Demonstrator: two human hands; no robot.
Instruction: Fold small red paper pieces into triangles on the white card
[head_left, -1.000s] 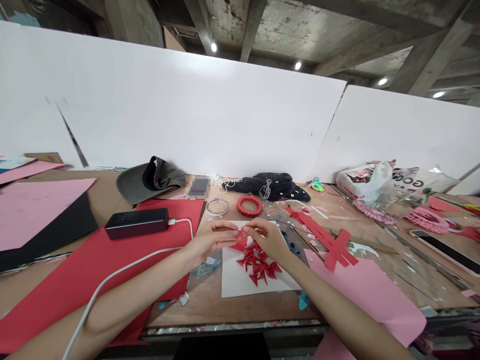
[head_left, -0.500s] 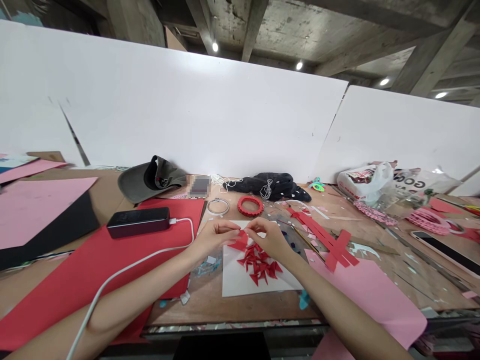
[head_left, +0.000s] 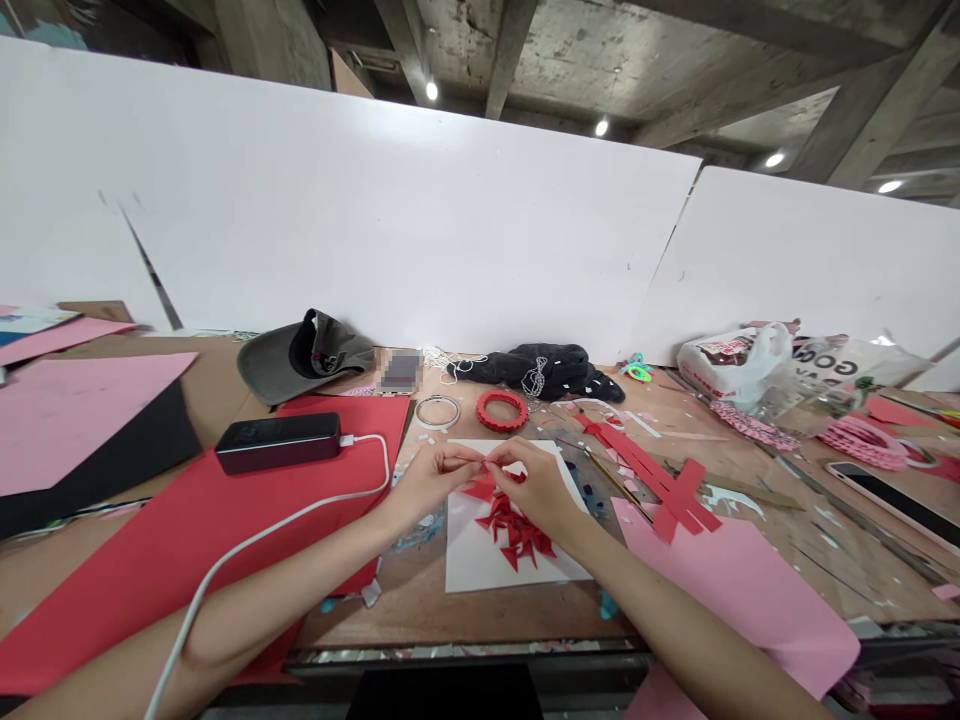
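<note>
The only readable writing is "GOG" on a plastic bag (head_left: 844, 368) at two o'clock (the rest folds out of sight). The left hand (head_left: 431, 482) and right hand (head_left: 536, 490) meet, pinching a small red paper piece (head_left: 496, 470) between them. A heap of folded red paper triangles (head_left: 514, 525) lies at six o'clock, just below them, on a white sheet (head_left: 472, 560).

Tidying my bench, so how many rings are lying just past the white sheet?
2: a silver ring and a red ring, side by side just beyond the white sheet. Others may be hidden among the clutter.
</note>
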